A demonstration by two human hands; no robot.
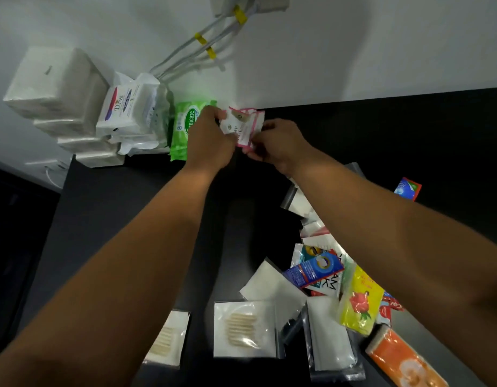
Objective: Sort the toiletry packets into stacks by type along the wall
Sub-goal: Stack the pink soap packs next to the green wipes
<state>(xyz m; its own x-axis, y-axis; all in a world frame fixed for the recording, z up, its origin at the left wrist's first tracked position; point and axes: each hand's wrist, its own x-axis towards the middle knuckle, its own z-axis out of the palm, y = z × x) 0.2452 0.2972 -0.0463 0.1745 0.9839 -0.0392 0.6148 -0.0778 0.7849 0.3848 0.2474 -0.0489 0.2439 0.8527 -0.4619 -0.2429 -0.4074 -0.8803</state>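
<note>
The black table [116,219] runs up to the white wall [353,51], and both hands meet right at that join. Left of the grip, the stacks stand in a row along the wall. White tissue packs [54,88] are farthest off, then the Dove packs [124,107]. A green wipes pack [183,127] sits just beside the left hand [208,138] and partly behind it.

Below the right hand [281,143], nearer the person, lies the loose heap. It holds 2 cotton bud packets [241,328], a yellow packet [359,300], an orange packet [403,361] and a blue box [314,269] among clear pouches. A red and blue sachet [408,189] lies alone, well out to the right of the grip.

Between the 2 hands is a small bunch of pink-edged sachets [244,124], upright and close to the wall. The left thumb and fingers curl round its left side, and the right fingers pinch its lower right corner. Whether it touches the table, I cannot tell.

Right of the grip, open black tabletop runs on along the wall. The table's left edge falls away below the tissue packs.
</note>
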